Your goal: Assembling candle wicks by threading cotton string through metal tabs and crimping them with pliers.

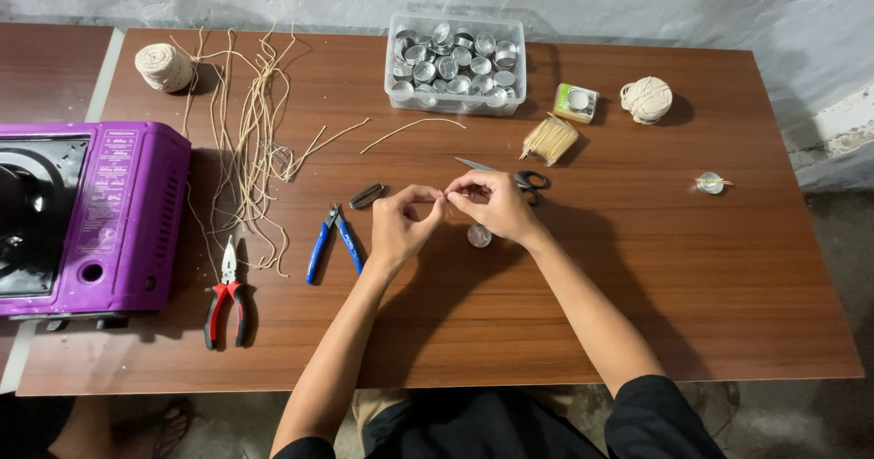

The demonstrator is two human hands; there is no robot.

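Over the middle of the brown table [637, 313], my left hand [402, 222] and my right hand [492, 206] meet fingertip to fingertip, pinching a short pale wick piece [444, 197] between them. A small round metal cup [479, 235] sits on the table just under my right hand. Black-handled scissors [519, 179] lie right behind my right hand. Blue-handled cutters [332, 239] lie left of my left hand, with a small dark clip [367, 195] beside them.
A clear tub of metal cups [456, 63] stands at the back. Cut cords [246, 140], twine balls [165, 66] [646, 98], a toothpick bundle [549, 138], red pliers [228, 295], a purple stove [86, 218] at left, a wicked cup [711, 183] at right.
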